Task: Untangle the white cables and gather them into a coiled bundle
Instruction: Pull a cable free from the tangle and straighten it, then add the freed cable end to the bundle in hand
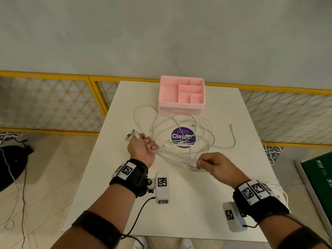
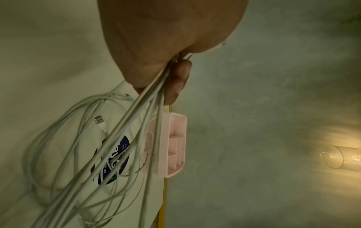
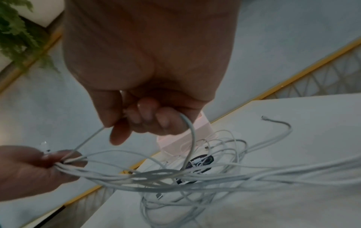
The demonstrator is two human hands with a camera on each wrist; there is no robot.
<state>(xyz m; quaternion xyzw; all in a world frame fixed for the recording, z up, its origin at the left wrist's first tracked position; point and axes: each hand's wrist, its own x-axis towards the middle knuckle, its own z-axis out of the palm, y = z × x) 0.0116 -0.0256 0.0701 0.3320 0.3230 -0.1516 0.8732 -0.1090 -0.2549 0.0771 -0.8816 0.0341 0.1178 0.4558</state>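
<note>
Several white cables [image 1: 181, 133] are clenched near their plugs in the left hand [image 1: 142, 150]; one strand is pinched by the right hand [image 1: 213, 166]. The rest lies looped mid-table, where a hard pull could tighten crossings into knots.

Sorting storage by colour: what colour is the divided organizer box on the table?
Pink; the organizer box shows best in the head view.

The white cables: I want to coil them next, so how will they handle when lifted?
Probably floppy: the white cables sag in loose curves between the left hand and the right hand. Likely light, since a finger pinch holds several strands. The overlapping loops may snag.
</note>
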